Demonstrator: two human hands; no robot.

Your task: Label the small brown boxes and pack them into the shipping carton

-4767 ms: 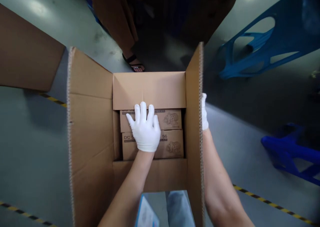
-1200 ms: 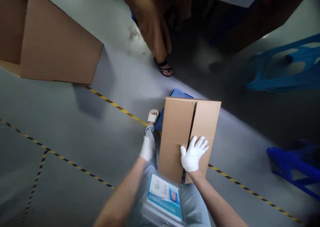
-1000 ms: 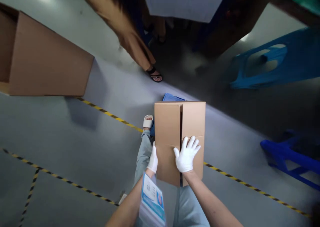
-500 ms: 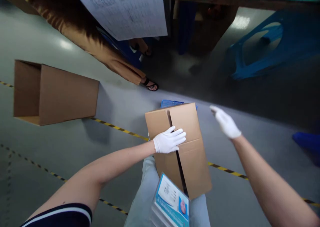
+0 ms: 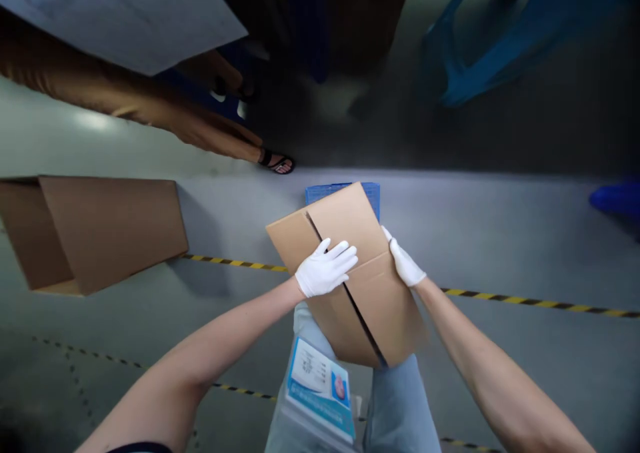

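On the person's lap, above the grey floor [image 5: 500,240], rests a closed brown cardboard box [image 5: 350,273], turned askew with the dark seam between its top flaps running diagonally. The white-gloved left hand [image 5: 324,270] lies flat on top, fingers spread across the seam, grasping nothing. The white-gloved right hand [image 5: 405,264] presses open against the box's right edge. A blue plastic crate [image 5: 370,192] peeks out behind the box. A blue-and-white badge in a clear sleeve [image 5: 320,386] hangs below. An open empty cardboard carton [image 5: 100,230] lies to the left, and another person's sandalled foot [image 5: 277,162] stands beyond.
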